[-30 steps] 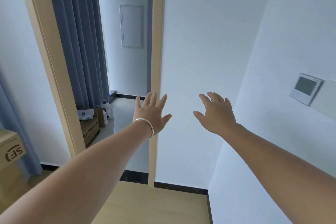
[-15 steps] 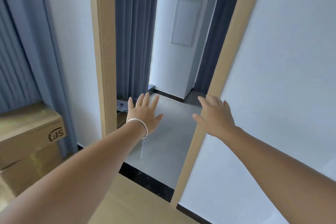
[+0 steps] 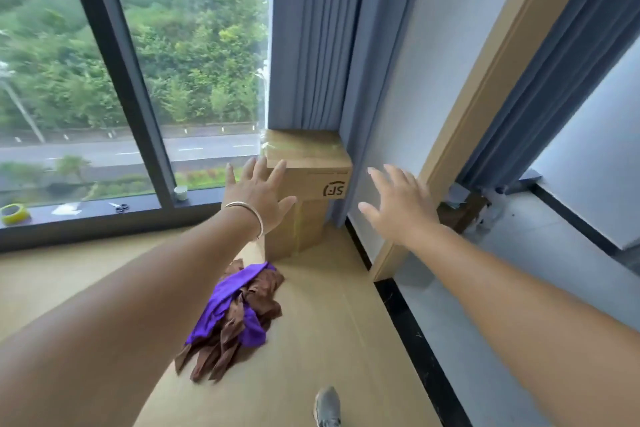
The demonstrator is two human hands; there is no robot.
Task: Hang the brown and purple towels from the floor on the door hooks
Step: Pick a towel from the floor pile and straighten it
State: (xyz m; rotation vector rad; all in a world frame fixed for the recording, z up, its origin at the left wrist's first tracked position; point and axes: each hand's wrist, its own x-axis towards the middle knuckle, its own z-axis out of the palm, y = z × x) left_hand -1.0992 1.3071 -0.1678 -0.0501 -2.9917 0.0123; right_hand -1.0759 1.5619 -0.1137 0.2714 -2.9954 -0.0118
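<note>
Two towels lie tangled in one heap on the wooden floor (image 3: 311, 340), the purple towel (image 3: 230, 302) draped over and through the brown towel (image 3: 221, 347), just in front of the stacked cardboard boxes (image 3: 304, 180) by the curtain (image 3: 311, 35). Both hands are raised above the heap and well apart from it: the left hand (image 3: 258, 194), with a bracelet (image 3: 247, 217) at the wrist, has its fingers spread wide and holds nothing, and the right hand (image 3: 398, 204) is likewise flat and empty.

The step in hand, as I judge it, is reaching down to gather the cloth. To do it well, the person should bend low enough that the hands arrive over the middle of the heap, not its frayed-looking brown edge nearest the shoe (image 3: 327, 407). Because the two pieces are intertwined (the purple folds dip under brown ones in places), one scoop of the whole bundle looks safer than pulling at a single colour, which could drag the other across the floor. Separating them is easier once lifted, one towel to each hand. No door hooks are visible from here; the doorway frame (image 3: 485, 107) stands to the right, so the carry will likely turn that way.
</note>
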